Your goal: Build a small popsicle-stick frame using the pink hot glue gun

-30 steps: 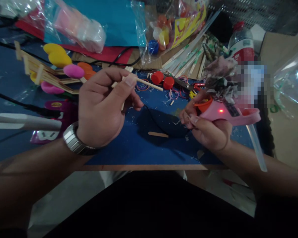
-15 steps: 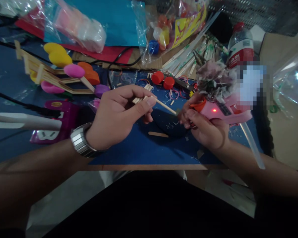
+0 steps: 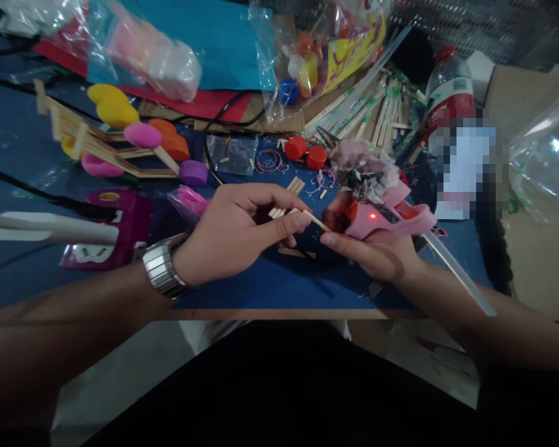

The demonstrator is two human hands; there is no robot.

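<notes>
My left hand (image 3: 249, 233) pinches a small piece made of wooden craft sticks (image 3: 317, 220) between thumb and fingers; several short stick ends show above its fingers. My right hand (image 3: 368, 248) is closed round a pink glue gun (image 3: 382, 217) with a lit red light and a clear glue stick (image 3: 461, 273) jutting from its back. Its thumb reaches the free end of the held stick. The glue gun's nozzle is hidden behind grey, fluffy waste on top. On the blue table below lies a loose craft stick (image 3: 297, 253), partly in shadow.
At left are a craft-stick frame with coloured foam shapes (image 3: 142, 135) and a purple power socket (image 3: 116, 205) with cables. Red bottle caps (image 3: 295, 148), many craft sticks (image 3: 386, 112) and a plastic bottle (image 3: 449, 93) lie behind. Cardboard (image 3: 535, 248) stands at right.
My right hand has brought the glue gun left and turned it, and its thumb now meets the stick's end. My left hand has shifted slightly right and down with the stick piece.
</notes>
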